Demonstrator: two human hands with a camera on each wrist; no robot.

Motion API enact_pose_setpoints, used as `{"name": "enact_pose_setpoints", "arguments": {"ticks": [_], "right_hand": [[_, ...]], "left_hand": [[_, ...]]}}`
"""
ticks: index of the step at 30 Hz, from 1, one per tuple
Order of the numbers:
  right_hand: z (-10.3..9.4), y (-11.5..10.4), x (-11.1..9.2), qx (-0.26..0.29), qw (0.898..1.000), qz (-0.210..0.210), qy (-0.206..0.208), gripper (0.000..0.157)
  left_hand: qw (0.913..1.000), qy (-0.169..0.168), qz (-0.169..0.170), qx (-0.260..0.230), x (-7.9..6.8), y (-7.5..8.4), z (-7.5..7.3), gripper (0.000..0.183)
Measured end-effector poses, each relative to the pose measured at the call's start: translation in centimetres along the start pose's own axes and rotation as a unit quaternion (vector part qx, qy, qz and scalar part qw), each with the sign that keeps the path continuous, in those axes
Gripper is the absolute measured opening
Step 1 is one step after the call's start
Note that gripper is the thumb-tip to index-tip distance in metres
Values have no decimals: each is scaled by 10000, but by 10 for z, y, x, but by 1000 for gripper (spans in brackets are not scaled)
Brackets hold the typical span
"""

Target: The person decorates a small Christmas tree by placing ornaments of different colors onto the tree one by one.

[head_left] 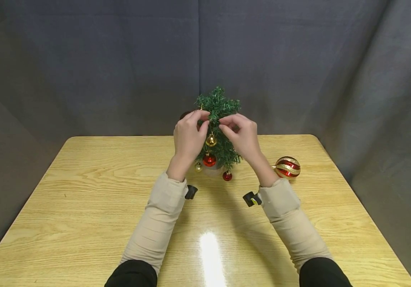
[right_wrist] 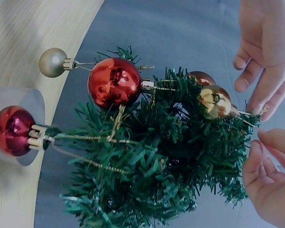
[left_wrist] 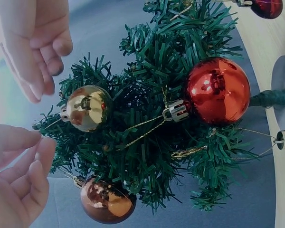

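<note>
A small green artificial Christmas tree (head_left: 219,105) stands at the table's back edge. My left hand (head_left: 189,133) and right hand (head_left: 241,131) face each other in front of its upper part, fingers bent, each thumb slightly apart from its index finger. Between and just below them hangs a shiny gold bauble (left_wrist: 89,108) on a thin gold string. The string's upper end lies by the fingertips in both wrist views. Lower on the tree hang a red bauble (head_left: 209,160), a dark red bauble (right_wrist: 14,130) and a small pale gold bauble (right_wrist: 52,62). A copper bauble (left_wrist: 108,200) hangs beyond my left hand.
A large red-and-gold striped bauble (head_left: 288,166) lies on the wooden table (head_left: 94,199), right of the tree. Dark grey curtains (head_left: 119,67) hang behind and at both sides. Small dark cameras (head_left: 252,198) are strapped at both wrists.
</note>
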State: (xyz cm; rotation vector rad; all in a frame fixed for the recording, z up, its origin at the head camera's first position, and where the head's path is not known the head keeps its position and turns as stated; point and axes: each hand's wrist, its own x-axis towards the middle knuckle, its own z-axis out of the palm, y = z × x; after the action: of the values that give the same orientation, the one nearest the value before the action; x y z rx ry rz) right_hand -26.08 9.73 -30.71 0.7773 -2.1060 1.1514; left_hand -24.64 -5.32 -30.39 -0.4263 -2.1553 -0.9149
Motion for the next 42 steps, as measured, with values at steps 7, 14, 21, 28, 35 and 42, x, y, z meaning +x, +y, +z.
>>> {"name": "enact_pose_setpoints", "arguments": {"ticks": [7,14,21,28,35,42], "right_hand": [[-12,3,-8,233,9996,50,128,8],[-23,-3,-13,355,9990,217,151,8],[-36,-15,-24,465,9967,656,-71,9],[-43,-1,-39,602,9946,842,-124,8],[-50,13,-50,631,9911,1169,-123,8],[-56,22,-59,668,9891,1305,-142,8]], "left_hand": [[10000,14,-78,17,-1,1,-2,16],[9996,267,-11,-97,-1,2,-4,14],[9992,391,60,-113,1,5,-7,12],[9995,250,208,-17,2,7,-12,12],[9984,308,467,126,-1,11,-13,11],[9973,362,616,163,-3,14,-12,9]]}}
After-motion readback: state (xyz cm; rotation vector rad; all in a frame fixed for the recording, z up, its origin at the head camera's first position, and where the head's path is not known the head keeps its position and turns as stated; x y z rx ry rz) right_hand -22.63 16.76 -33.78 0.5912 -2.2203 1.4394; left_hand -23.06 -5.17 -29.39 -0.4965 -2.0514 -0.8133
